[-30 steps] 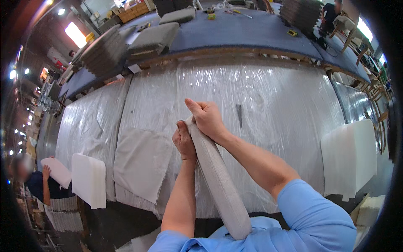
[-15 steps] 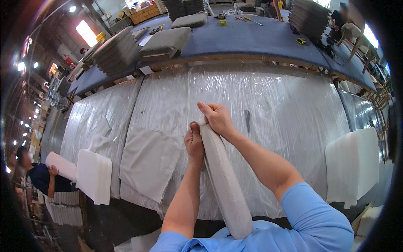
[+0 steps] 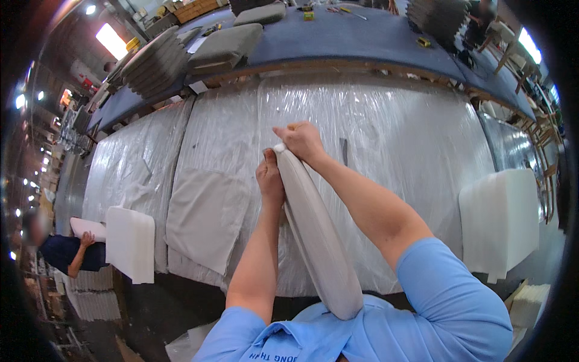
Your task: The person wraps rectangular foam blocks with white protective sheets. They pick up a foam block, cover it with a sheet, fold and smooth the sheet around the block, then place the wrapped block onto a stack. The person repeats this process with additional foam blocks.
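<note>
A light grey fabric-covered seat cushion (image 3: 316, 235) stands on edge between my arms, its near end against my blue shirt. At its far end my left hand (image 3: 270, 176) is closed on the cover's edge, thumb upward. Just to the right, my right hand (image 3: 303, 142) is closed on the other side of that same end. A small bit of white padding (image 3: 280, 147) shows between the two hands. To the left, a loose piece of light grey fabric (image 3: 204, 218) lies flat on the plastic-wrapped surface (image 3: 386, 145).
Stacks of white foam pads stand at the left (image 3: 130, 244) and right (image 3: 500, 220). Beyond is a blue-topped table (image 3: 344, 45) with grey cushions (image 3: 226, 47) and a yellow tape measure (image 3: 423, 42). A person (image 3: 69, 250) at the far left holds a pale pink foam piece (image 3: 89, 228).
Both hands have moved farther forward along with the cushion's far end, and white padding now shows there. The whole view has shifted slightly. The person at left has lowered the pink foam.
</note>
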A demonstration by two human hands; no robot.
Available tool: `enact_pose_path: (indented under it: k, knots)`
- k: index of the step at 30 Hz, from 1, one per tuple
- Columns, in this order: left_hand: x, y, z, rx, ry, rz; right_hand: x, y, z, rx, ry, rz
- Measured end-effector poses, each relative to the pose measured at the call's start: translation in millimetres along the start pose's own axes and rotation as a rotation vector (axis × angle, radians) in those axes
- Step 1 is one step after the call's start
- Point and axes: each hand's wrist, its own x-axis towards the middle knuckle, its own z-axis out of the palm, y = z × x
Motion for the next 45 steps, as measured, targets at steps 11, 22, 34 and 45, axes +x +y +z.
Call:
enact_pose_path:
  k: [11, 22, 34, 45]
  knots:
    - [-30, 92, -55, 0.236, -0.298, -0.247, -212, 91, -35, 0.633, -0.261, 0.146]
    - [22, 90, -65, 0.106, 0.075, -0.304, -358, 168, -77, 0.092, -0.513, -0.008]
    - [28, 89, -165, 0.009, 0.192, -0.435, -279, 197, -38, -0.013, 0.224, -0.232]
    - [-178, 43, -240, -0.073, 0.265, -0.114, -258, 75, -116, -0.287, -0.045, -0.562]
